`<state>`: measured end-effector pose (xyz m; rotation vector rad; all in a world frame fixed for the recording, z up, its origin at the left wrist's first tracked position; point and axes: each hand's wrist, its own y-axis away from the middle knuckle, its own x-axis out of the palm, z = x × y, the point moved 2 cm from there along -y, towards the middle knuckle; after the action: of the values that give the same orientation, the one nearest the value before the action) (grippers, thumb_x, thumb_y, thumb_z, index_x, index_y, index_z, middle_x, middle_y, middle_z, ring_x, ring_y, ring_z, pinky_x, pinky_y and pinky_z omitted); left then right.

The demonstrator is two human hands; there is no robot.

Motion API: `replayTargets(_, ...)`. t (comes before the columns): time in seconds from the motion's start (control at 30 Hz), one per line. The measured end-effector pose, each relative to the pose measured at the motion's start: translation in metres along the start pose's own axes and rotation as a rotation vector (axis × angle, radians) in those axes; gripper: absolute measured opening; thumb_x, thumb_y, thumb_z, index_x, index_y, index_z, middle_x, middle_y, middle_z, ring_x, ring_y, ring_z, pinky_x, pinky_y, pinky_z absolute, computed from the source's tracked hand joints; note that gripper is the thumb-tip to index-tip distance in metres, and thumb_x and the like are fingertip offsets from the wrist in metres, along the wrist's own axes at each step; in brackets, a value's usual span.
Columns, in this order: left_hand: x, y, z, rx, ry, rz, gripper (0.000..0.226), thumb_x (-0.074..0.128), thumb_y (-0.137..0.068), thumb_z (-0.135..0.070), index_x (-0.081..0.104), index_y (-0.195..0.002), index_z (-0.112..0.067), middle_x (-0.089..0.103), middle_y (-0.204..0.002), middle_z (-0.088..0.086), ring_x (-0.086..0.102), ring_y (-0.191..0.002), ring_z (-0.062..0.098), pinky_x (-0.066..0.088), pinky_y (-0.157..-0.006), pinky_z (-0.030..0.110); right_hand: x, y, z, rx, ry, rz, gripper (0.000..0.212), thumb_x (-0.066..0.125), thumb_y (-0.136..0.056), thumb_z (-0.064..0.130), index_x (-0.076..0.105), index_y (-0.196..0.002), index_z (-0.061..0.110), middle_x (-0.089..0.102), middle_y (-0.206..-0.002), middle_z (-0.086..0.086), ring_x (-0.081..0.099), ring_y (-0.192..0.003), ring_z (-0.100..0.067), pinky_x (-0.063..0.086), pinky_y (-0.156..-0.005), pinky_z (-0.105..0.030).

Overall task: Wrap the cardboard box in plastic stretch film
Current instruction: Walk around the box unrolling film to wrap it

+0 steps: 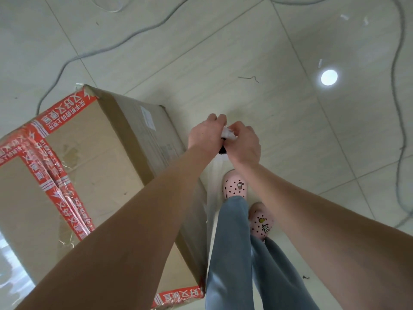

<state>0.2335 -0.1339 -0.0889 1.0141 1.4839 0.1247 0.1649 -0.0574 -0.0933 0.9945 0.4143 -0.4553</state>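
While tiled floor [268,52] fills most of the view, with loose cables [400,86] trailing over it, the cardboard box [93,153] is the big item. It stands on the floor at left, just beside the person's legs, with red tape [51,173] crossing its top. Shiny crinkles over that tape suggest film already lies on top.

Jeans [232,253] and pink dotted shoes [235,186] are at bottom centre. Both forearms reach forward and the hands meet off the box's near right side, above the floor.

Left hand [203,135]: fingers curled tight, back to camera. It looks closed around the roll [222,149], of which only a dark end shows below the hands. Most of the grip is hidden.

Right hand [245,144]: fingertips pinch a white bunched wad of stretch film [228,133] between the two hands. A faint translucent sheet seems to run from the hands down along the box's side.

Step, as I read it: mid-wrap, either sorting the film end or tearing it off. I can't tell which.

Next move needs tension kept on that sheet. If continuing, pull the roll round the next corner; if finishing, break the film and press the tail flat on the box. Watch the cables underfoot.
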Motion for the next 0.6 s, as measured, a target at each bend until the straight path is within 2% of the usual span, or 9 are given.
replayTargets(0.07,-0.004,-0.006,-0.001,0.043,-0.029,-0.023,0.023,0.055,-0.085,-0.016,0.054,-0.107,-0.012,0.054,-0.105,0.008,0.059,-0.089,0.031,0.036,-0.060,0.032,-0.002,-0.005,0.005,-0.020,0.027,0.014,0.009,0.047,-0.084,0.024,0.054,-0.082,0.029,0.051,-0.087,0.008,0.052,-0.063,-0.012,0.030,-0.050,-0.025)
replayTargets(0.13,-0.007,-0.011,0.002,-0.019,0.012,-0.034,0.016,0.053,-0.085,-0.018,0.054,-0.099,-0.010,0.056,-0.101,0.010,0.058,-0.086,0.032,0.037,-0.060,0.032,-0.003,-0.010,0.011,-0.035,0.015,0.031,0.009,0.048,-0.083,0.022,0.053,-0.083,0.030,0.056,-0.090,0.008,0.055,-0.072,-0.016,0.033,-0.053,-0.026)
replayTargets(0.2,-0.010,-0.014,0.008,-0.136,0.112,-0.035,0.010,0.053,-0.082,-0.018,0.050,-0.089,-0.011,0.057,-0.094,0.009,0.056,-0.080,0.030,0.036,-0.056,0.030,-0.005,-0.013,0.015,-0.022,-0.008,0.026,0.015,0.052,-0.080,0.019,0.055,-0.091,0.029,0.058,-0.096,0.007,0.055,-0.079,-0.016,0.034,-0.056,-0.027)
replayTargets(0.3,-0.011,-0.013,0.020,-0.351,0.328,-0.062,0.017,0.060,-0.078,-0.022,0.046,-0.082,-0.012,0.054,-0.081,0.004,0.052,-0.072,0.026,0.031,-0.048,0.026,-0.004,-0.016,0.021,0.020,0.035,-0.005,0.032,0.056,-0.079,0.021,0.053,-0.110,0.029,0.050,-0.111,0.004,0.055,-0.087,-0.018,0.036,-0.064,-0.028)
replayTargets(0.4,-0.009,-0.010,0.023,-0.508,0.509,-0.074,0.023,0.062,-0.079,-0.028,0.046,-0.080,-0.011,0.056,-0.080,0.005,0.057,-0.071,0.027,0.036,-0.050,0.025,-0.004,-0.024,0.031,0.015,0.023,-0.014,0.034,0.056,-0.082,0.020,0.052,-0.115,0.028,0.049,-0.115,0.003,0.053,-0.087,-0.019,0.035,-0.067,-0.028)
replayTargets(0.5,-0.013,-0.013,0.019,-0.476,0.489,-0.032,0.024,0.061,-0.082,-0.027,0.048,-0.093,-0.010,0.056,-0.089,0.005,0.057,-0.077,0.026,0.039,-0.055,0.028,-0.011,-0.033,0.041,-0.017,0.029,0.004,0.030,0.057,-0.082,0.016,0.057,-0.109,0.029,0.052,-0.112,0.003,0.054,-0.083,-0.018,0.037,-0.066,-0.027)
replayTargets(0.6,-0.026,-0.023,0.011,-0.282,0.303,-0.017,0.034,0.061,-0.085,-0.020,0.047,-0.114,-0.009,0.053,-0.108,0.008,0.058,-0.088,0.028,0.040,-0.060,0.033,-0.016,-0.037,0.045,-0.029,0.064,0.029,0.028,0.056,-0.081,0.014,0.059,-0.105,0.029,0.054,-0.109,0.004,0.054,-0.082,-0.017,0.036,-0.061,-0.024)
